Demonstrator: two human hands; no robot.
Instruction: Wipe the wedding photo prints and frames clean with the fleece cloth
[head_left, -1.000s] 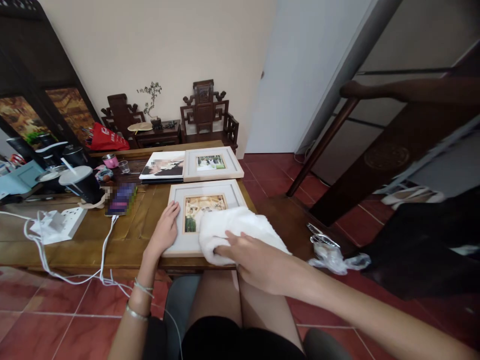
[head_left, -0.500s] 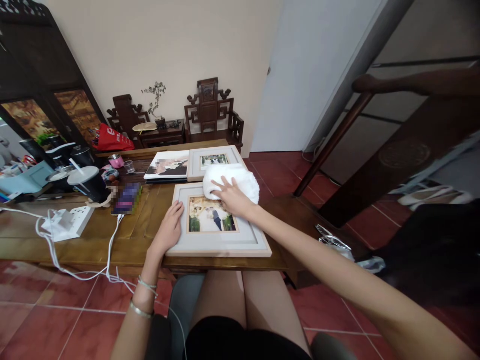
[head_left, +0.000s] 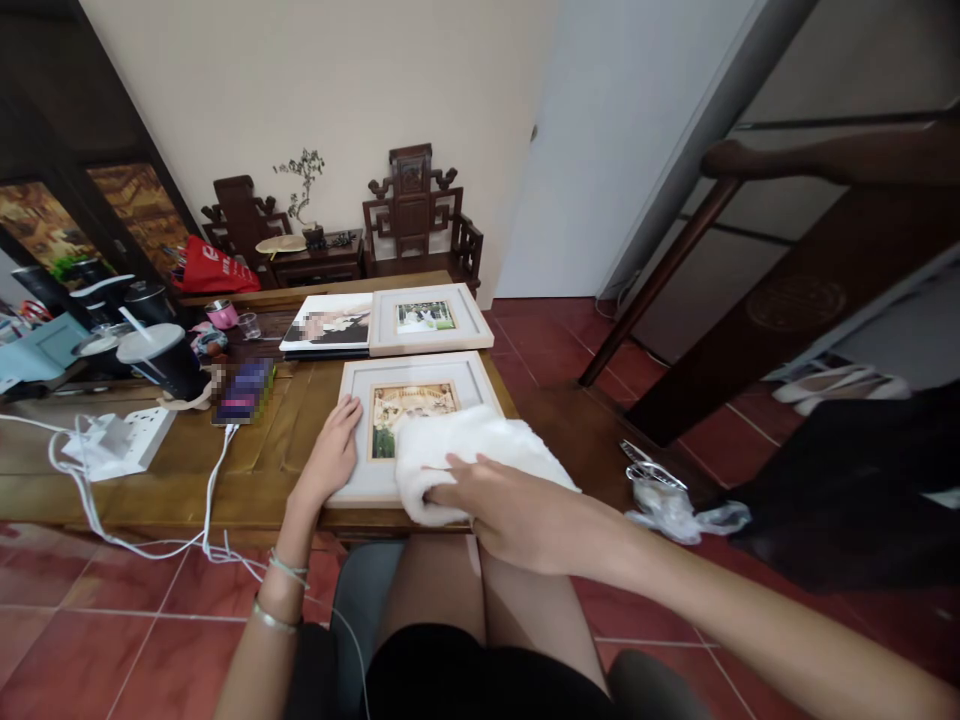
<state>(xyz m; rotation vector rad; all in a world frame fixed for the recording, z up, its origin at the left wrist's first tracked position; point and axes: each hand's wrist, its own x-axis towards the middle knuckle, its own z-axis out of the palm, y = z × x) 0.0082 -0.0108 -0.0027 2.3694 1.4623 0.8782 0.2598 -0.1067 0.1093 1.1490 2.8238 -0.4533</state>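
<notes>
A picture frame (head_left: 379, 372) with a pale wood border, white mat and a wedding photo lies flat on the wooden table. Across its lower right part spreads a thick white cloth (head_left: 480, 440), hiding that corner and much of the photo. My right hand (head_left: 517, 505) is closed on the cloth at the frame's near edge. On the frame's left border rests my left hand (head_left: 334, 450), fingers stretched out and laid flat. Just behind, a second picture frame (head_left: 469, 320) lies next to a flat photo panel (head_left: 315, 325).
On the left of the table (head_left: 292, 400) are a power strip (head_left: 142, 440) with white cables, a phone (head_left: 244, 390), a lidded black cup (head_left: 169, 360) and a pink cup (head_left: 221, 314). A dark wooden chair (head_left: 652, 290) stands right, near a crumpled plastic bag (head_left: 675, 512).
My right hand has drawn the white cloth from the frame's upper right corner down to its near right part, uncovering the upper right. My left hand stays on the left border.
</notes>
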